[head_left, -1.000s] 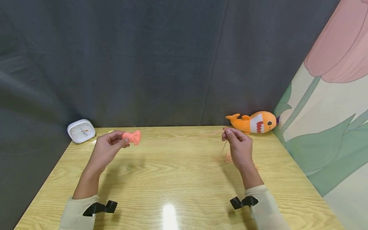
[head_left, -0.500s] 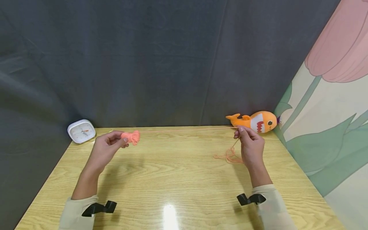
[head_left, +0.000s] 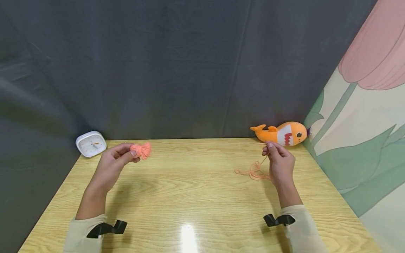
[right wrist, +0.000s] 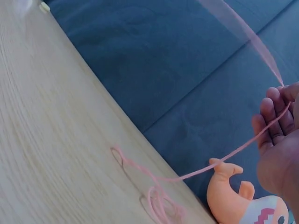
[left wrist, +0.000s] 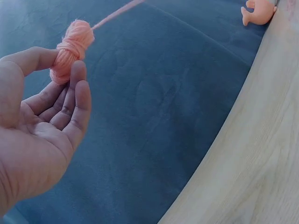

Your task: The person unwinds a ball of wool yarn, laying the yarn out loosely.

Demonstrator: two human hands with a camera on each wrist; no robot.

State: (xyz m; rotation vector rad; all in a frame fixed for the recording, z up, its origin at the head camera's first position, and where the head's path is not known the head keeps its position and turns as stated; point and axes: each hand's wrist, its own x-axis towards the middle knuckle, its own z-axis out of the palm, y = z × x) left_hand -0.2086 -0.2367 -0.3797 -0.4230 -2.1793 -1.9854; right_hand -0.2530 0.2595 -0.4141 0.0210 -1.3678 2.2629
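Observation:
My left hand (head_left: 110, 165) pinches a small coral-pink yarn bundle (head_left: 141, 150) between thumb and fingers, above the left part of the table. The left wrist view shows the bundle (left wrist: 72, 49) wrapped round its middle, with one strand leaving its top toward the upper right. Over the right side, my right hand (head_left: 281, 165) pinches the yarn strand (head_left: 261, 143) between thumb and forefinger. From those fingers the yarn hangs down to loose loops (head_left: 255, 172) on the table. In the right wrist view the strand (right wrist: 268, 58) toward the bundle is blurred.
An orange shark plush (head_left: 281, 134) lies at the back right, close behind my right hand. At the back left corner stands a white clock (head_left: 91, 144). A dark curtain (head_left: 177, 70) closes off the wooden table's (head_left: 196, 196) far edge, and a painted wall (head_left: 364, 147) borders its right.
My right hand has moved to the right with the strand, which looked taut half a second ago and now shows only near that hand. My left hand has shifted slightly left with the bundle.

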